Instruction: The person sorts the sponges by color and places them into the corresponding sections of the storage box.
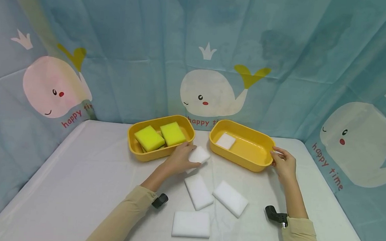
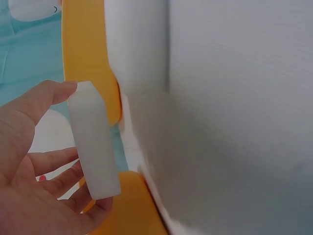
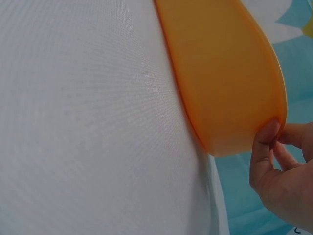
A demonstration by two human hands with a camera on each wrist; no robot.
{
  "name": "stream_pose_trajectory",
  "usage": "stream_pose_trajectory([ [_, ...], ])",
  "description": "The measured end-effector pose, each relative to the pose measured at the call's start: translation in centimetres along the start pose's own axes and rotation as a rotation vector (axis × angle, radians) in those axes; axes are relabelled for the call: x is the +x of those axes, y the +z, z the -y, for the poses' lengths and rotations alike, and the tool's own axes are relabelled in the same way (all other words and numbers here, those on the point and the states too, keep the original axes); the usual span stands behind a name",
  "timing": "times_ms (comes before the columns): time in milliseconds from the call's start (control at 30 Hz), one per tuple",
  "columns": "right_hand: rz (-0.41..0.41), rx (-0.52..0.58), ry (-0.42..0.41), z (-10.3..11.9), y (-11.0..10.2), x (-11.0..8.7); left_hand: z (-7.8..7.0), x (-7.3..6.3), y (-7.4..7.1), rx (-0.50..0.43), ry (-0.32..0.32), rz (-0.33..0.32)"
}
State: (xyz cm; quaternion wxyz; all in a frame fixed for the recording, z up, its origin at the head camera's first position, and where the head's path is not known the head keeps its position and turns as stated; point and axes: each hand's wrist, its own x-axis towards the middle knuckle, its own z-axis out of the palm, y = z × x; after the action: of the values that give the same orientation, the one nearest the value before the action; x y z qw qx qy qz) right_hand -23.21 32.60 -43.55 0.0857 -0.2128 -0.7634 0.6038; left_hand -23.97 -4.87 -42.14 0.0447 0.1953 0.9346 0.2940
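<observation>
Head view: L hand point(image 1: 179, 160) has its grip clamped on a white block point(image 1: 198, 156), thumb one side, fingers the other; the block sits betw. the L tray point(image 1: 157, 154) and R tray point(image 1: 249, 148), partly covered by the hand. Can't tell here if it touches the worktop point(image 1: 57, 185). R hand point(image 1: 284, 165) holds the R tray's outer end; fingertips partly hidden by the rim. Two yellow sponges point(image 1: 149, 138) show in the L tray, w/ a bit of something beneath, mostly covered. One small white piece point(image 1: 225, 140) lies in the R tray; three loose white blocks point(image 1: 199, 192) lie nearer the person. Sleeves point(image 1: 118, 220) cut off at bottom edge.

L wrist view: shows the held block edge-on, thumb at one end, fingertips at the other, a grip the head view half hides. Both trays cut off; pale shape up top too blurred to ID.

R wrist view: shows thumb on the R tray's outer wall, fingers round the rim, i.e. grip pinched. Tray cut off at top, its inside n/v; hand cut off at R edge.
</observation>
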Motion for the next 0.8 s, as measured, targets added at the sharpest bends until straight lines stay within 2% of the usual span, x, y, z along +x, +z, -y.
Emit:
stream_pose_trajectory([
  [300, 0.023, 0.005, -0.043, 0.0, -0.2, -0.2, -1.3, 0.6, -0.5, 0.007, 0.015, -0.007],
  [800, 0.02, -0.011, -0.03, 0.0, -0.1, -0.1, -3.9, 2.0, -1.3, -0.017, 0.057, -0.001],
])
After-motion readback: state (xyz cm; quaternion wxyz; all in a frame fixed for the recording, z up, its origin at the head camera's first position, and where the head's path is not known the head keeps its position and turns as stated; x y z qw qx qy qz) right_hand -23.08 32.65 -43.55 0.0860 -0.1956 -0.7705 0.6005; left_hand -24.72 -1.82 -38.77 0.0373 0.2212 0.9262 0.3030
